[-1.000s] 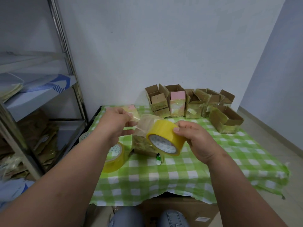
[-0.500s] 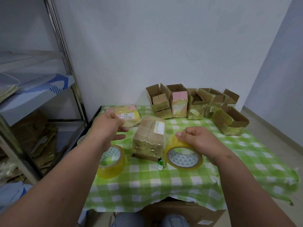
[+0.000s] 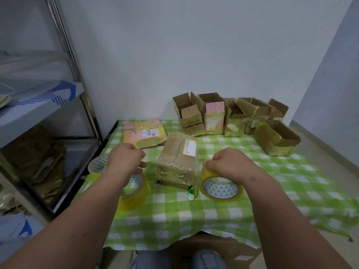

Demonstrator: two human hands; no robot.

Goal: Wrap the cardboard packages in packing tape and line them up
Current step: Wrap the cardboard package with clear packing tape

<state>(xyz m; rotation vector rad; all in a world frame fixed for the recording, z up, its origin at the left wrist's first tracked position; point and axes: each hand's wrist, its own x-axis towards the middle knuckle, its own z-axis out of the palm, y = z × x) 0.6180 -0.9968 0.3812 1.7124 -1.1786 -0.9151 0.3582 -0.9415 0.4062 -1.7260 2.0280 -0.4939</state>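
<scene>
**Tape roll back on the table, package wrapped**

A second earlier we had the tape roll (image 3: 221,186) up in the air over the package (image 3: 177,162), right hand (image 3: 229,164) holding the roll and left hand (image 3: 125,161) pinching the free end. By this frame the roll was down on the green checked tablecloth (image 3: 281,181), just right of the package. The right hand's fingers were curled over the roll's top edge, so it was gripped, not let go yet. The left hand had dropped the tape end and hovered left of the package, fingers loosely curled, holding nothing we could see.

The package sat mid-table between the hands, shiny with tape on its near end and sides, a white label on top. We read that as this wrap being finished.

Other items:
- a second roll (image 3: 134,193) under the left forearm, a third (image 3: 97,165) at the table's left edge
- a flat taped parcel (image 3: 144,133) behind the left hand
- a row of open boxes (image 3: 223,115) against the wall

Likely next: slide the package into line. That's a guess.
</scene>
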